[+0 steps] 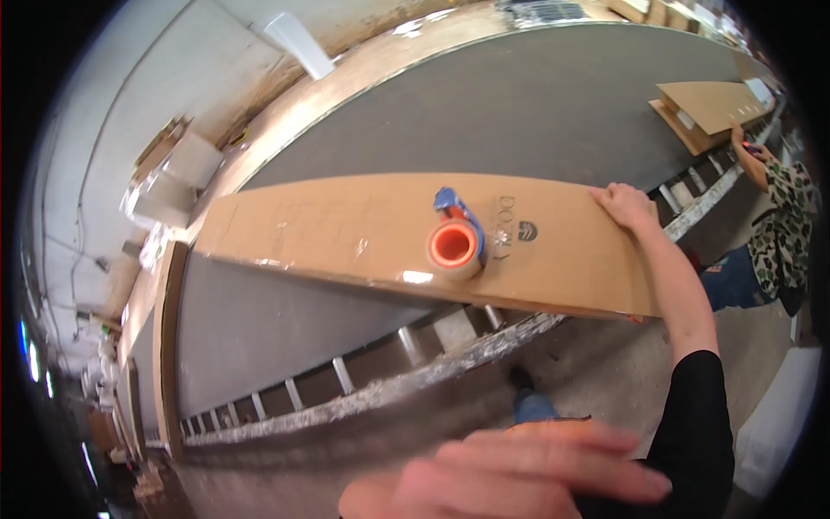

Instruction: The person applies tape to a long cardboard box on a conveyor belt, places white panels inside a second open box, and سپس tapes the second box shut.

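A long, flat cardboard box [372, 216] with clear tape along its near edge lies across the grey conveyor belt. My right hand [627, 206] grips the far right corner of this box, fingers curled at its edge. On top of the box sits a tape dispenser [468, 212] with a blue body and a roll of tape around an orange core; neither hand touches it. My left hand [510, 471] is in the air close below the camera, blurred by motion. Its fingers are stretched toward the right, and nothing shows in them.
The belt [484, 95] runs beyond the box, with a worn metal frame [406, 381] along its near side. At right, a person in a camouflage top [782, 216] handles another cardboard box [713, 108]. A narrow upright carton [169, 346] stands at left. White blocks [177, 177] lie near the wall.
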Demonstrator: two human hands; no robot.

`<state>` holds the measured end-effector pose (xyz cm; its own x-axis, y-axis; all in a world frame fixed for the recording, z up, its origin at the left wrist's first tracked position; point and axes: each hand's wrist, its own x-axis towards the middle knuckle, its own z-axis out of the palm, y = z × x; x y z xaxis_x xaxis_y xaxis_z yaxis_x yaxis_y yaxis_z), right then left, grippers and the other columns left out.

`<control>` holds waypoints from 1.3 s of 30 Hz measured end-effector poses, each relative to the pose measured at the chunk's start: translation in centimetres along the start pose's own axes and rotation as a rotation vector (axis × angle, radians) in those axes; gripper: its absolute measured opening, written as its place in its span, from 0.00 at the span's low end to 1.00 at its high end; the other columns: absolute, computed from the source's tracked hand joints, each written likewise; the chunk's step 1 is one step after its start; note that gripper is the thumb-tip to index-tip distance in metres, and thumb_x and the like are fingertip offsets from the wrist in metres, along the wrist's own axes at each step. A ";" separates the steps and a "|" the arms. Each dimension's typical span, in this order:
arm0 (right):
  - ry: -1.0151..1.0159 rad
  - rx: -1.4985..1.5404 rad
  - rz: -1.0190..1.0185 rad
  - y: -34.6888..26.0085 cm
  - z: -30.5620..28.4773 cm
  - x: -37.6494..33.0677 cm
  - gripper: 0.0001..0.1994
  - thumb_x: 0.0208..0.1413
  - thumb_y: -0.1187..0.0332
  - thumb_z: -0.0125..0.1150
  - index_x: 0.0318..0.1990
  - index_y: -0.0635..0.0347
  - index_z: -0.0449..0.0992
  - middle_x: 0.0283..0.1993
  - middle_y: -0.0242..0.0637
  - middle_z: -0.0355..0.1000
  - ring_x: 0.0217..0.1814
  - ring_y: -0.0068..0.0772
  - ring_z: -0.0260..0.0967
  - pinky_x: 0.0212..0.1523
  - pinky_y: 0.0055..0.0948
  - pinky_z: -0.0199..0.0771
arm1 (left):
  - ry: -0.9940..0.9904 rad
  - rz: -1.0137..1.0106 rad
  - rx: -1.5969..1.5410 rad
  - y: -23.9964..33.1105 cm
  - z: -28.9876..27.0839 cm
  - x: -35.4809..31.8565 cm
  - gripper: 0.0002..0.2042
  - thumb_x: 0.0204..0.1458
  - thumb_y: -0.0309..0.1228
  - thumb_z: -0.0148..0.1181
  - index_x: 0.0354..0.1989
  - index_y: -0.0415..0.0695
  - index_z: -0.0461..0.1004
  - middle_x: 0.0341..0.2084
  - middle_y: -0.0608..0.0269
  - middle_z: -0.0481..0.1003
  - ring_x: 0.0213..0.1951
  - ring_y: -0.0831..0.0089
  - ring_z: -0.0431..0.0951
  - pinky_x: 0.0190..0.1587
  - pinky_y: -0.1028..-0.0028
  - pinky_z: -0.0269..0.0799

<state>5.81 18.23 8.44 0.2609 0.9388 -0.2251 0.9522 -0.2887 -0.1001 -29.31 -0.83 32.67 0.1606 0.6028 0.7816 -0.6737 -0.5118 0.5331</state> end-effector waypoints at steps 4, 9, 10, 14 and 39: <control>0.007 -0.074 0.001 -1.2 0.1 -1.5 0.39 0.61 0.32 0.33 0.52 0.59 0.77 0.54 0.51 0.75 0.60 0.52 0.71 0.60 0.47 0.68 | 0.186 0.005 -0.041 1.4 4.1 -1.6 0.12 0.47 0.26 0.62 0.13 0.41 0.71 0.12 0.60 0.72 0.22 0.52 0.81 0.40 0.52 0.78; 0.040 -0.022 -0.188 -0.2 4.6 -10.7 0.35 0.62 0.36 0.40 0.43 0.63 0.78 0.46 0.55 0.77 0.52 0.57 0.73 0.53 0.51 0.71 | 0.176 -0.154 -0.125 9.4 8.8 -5.2 0.14 0.48 0.30 0.63 0.14 0.39 0.72 0.13 0.58 0.73 0.20 0.55 0.80 0.40 0.53 0.78; 0.116 0.057 -0.221 1.2 6.2 -13.3 0.33 0.61 0.37 0.44 0.39 0.63 0.78 0.43 0.55 0.77 0.49 0.57 0.74 0.50 0.51 0.72 | 0.028 -0.441 0.025 11.6 9.2 -6.2 0.14 0.50 0.33 0.63 0.15 0.41 0.73 0.16 0.58 0.75 0.24 0.59 0.80 0.42 0.58 0.77; 0.286 0.298 -0.176 -0.5 11.8 -27.1 0.25 0.55 0.44 0.57 0.25 0.61 0.74 0.32 0.51 0.75 0.39 0.57 0.74 0.39 0.49 0.73 | -0.244 -0.101 0.873 9.5 8.7 -17.3 0.13 0.43 0.27 0.72 0.18 0.43 0.70 0.22 0.63 0.76 0.30 0.65 0.81 0.33 0.68 0.77; 0.041 2.495 0.822 -0.4 35.6 -45.8 0.30 0.60 0.42 0.44 0.55 0.60 0.68 0.44 0.43 0.74 0.46 0.44 0.71 0.50 0.46 0.73 | -0.789 -1.006 1.859 11.4 2.4 -40.6 0.55 0.34 0.46 0.74 0.70 0.32 0.52 0.69 0.26 0.48 0.63 0.13 0.48 0.65 0.27 0.37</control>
<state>-12.22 -31.35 -15.70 0.2991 0.6108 -0.7331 -0.9371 0.0431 -0.3463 -41.80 -32.61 7.82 0.3885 0.9057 -0.1696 0.9156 -0.4002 -0.0401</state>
